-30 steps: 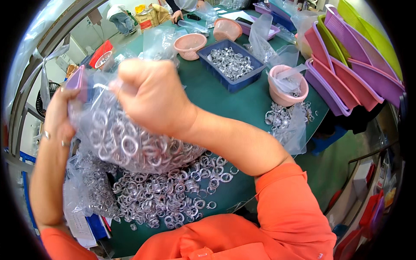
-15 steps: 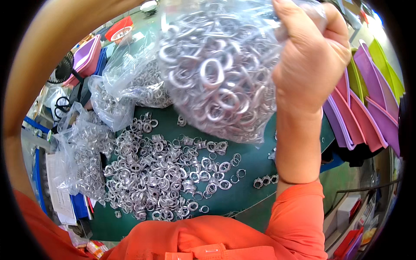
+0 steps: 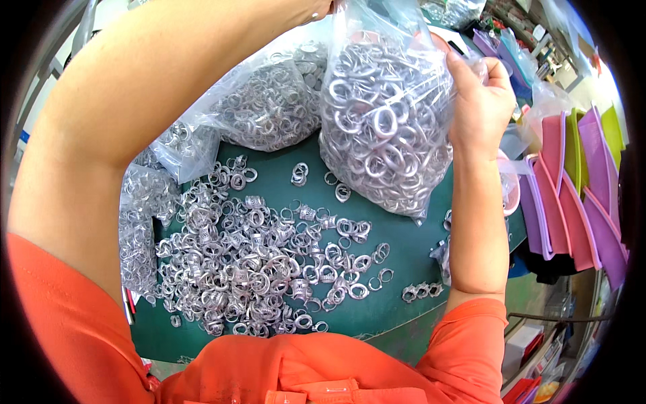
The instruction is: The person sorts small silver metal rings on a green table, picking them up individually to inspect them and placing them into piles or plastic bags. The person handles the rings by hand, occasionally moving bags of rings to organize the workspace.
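A clear plastic bag (image 3: pixel 387 128) full of silver-coloured metal rings hangs in front of me above the green table. My right hand (image 3: pixel 481 101) is closed on the upper right side of this bag, with the plastic bunched in its fingers. At the top edge, beside the bag's upper left, only a sliver of my left hand (image 3: pixel 324 9) shows; its fingers are cut off from sight. Below the bag lies a large loose heap of silver rings (image 3: pixel 235 269), with a few rings apart from it. Another clear bag of rings (image 3: pixel 269 108) stands left of the raised one.
More ring-filled bags (image 3: pixel 142 229) line the table's left side. A short row of rings (image 3: pixel 422 291) lies near the right edge of the green table (image 3: pixel 397 249). Stacked purple, pink and green plastic bins (image 3: pixel 565 188) stand to the right. Lower right are shelves with boxes (image 3: pixel 528 343).
The bag in my right hand has moved away from me and a little to the right. My left arm has swung in across the left side. The view has shifted somewhat.
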Tool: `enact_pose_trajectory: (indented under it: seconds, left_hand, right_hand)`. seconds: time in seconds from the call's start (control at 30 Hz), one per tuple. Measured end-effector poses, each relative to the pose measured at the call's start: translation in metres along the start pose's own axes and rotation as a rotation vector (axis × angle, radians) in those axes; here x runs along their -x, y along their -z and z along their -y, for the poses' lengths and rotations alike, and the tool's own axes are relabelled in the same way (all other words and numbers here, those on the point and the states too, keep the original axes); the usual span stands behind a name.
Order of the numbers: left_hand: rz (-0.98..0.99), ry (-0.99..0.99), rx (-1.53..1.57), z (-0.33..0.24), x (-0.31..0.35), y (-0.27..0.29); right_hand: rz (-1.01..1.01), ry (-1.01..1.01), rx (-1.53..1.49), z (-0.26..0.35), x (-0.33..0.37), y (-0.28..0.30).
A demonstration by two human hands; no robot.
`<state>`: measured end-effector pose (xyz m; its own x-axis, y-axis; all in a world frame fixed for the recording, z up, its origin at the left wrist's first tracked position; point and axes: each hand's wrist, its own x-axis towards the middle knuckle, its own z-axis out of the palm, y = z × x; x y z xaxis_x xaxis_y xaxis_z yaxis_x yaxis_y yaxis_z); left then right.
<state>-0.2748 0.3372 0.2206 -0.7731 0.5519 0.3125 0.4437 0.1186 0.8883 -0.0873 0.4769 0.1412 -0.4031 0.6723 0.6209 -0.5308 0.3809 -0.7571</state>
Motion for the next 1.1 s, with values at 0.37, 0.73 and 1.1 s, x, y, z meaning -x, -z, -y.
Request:
enact_pose_trajectory:
  seconds: [0.37,0.73,1.1]
  left_hand:
    - [-0.131,-0.277,-0.256,0.042,0.119,0.027]
    - [0.018,-0.455,-0.675,0.053,0.296,0.069]
    - [0.311,0.052,-0.815,0.085,0.433,0.035]
  right_hand:
    - [0.829,0.376,0.351,0.091,-0.025,0.013]
    - [1.317,0.293,1.254,0.104,0.000,-0.041]
    - [0.904,0.566,1.418,0.037,0.034,-0.036]
